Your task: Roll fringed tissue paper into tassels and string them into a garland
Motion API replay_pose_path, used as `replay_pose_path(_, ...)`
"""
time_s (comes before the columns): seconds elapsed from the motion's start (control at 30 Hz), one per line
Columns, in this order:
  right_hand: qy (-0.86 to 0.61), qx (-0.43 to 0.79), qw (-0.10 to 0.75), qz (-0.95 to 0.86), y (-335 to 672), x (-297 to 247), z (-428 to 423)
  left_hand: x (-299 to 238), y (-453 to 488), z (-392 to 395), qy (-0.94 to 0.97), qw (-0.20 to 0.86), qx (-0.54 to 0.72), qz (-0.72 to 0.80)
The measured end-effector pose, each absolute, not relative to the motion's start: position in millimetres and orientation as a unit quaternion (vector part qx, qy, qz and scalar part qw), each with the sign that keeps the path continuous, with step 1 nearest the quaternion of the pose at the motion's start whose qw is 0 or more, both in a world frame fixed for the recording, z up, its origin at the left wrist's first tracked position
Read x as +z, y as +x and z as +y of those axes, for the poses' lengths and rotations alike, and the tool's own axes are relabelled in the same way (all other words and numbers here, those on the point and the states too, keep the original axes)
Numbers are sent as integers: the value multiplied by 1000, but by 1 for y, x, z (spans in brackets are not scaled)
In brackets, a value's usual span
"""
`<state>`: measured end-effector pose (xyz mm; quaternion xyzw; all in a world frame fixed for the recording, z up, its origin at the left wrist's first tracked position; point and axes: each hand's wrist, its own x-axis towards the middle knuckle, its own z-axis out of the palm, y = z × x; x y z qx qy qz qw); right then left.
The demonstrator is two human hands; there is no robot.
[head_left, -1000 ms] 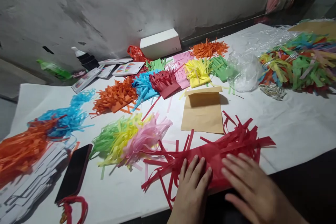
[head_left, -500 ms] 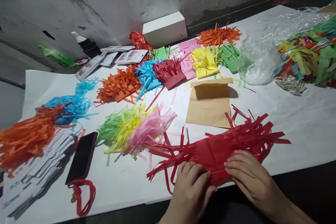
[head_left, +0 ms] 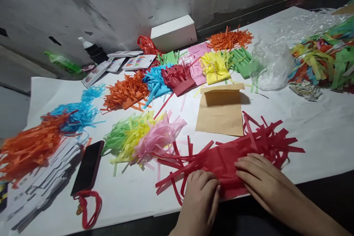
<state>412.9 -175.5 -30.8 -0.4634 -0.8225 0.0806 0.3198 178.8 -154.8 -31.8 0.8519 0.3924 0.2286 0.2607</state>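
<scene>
A sheet of red tissue paper (head_left: 222,160) lies at the table's front edge, its two ends cut into long loose strips. My left hand (head_left: 200,195) is on its lower left part, fingers curled onto the paper and the thumb close beside the index finger. On the right side my right hand (head_left: 262,179) rests over the sheet, fingers stretched out and lying on it; its thumb is hidden. Just behind the sheet is an open brown paper envelope (head_left: 219,112). Left of the sheet lies a pile of pink tissue tassels (head_left: 157,138), beside yellow and green ones.
A black phone (head_left: 87,167) with a red strap lies at left, beside stacked white packets (head_left: 47,182) and orange tassels (head_left: 33,145). Several fringed paper bundles stand behind, near a white box (head_left: 174,34). Clear plastic wrap (head_left: 272,64) and mixed tassels (head_left: 323,61) fill the right.
My left thumb has drawn in from the sheet's lower edge toward the index finger. The lower middle of the red paper lies flatter and shows more. My right hand has shifted slightly up.
</scene>
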Motion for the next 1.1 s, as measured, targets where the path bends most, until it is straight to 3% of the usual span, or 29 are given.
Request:
replay_pose_path(0.07,-443,45,322,-835,414,-35,-174,-42,178,-157,857,229,247,390)
replay_pose_path(0.2,-464,111,334,-813,417,-33,-171,-48,174,-157,867,180,222,409)
replay_pose_path(0.33,-537,144,293,-778,414,-30,-163,-24,178,-138,845,222,69,482)
replay_pose_path(0.53,-594,40,229,-770,407,-38,-148,1,202,-98,777,214,-117,580)
replay_pose_path(0.8,-622,-7,179,-762,405,-41,-139,3,208,-87,764,208,-149,592)
replay_pose_path(1.1,-615,-81,187,-762,403,-31,-133,-5,214,-90,779,143,-135,595)
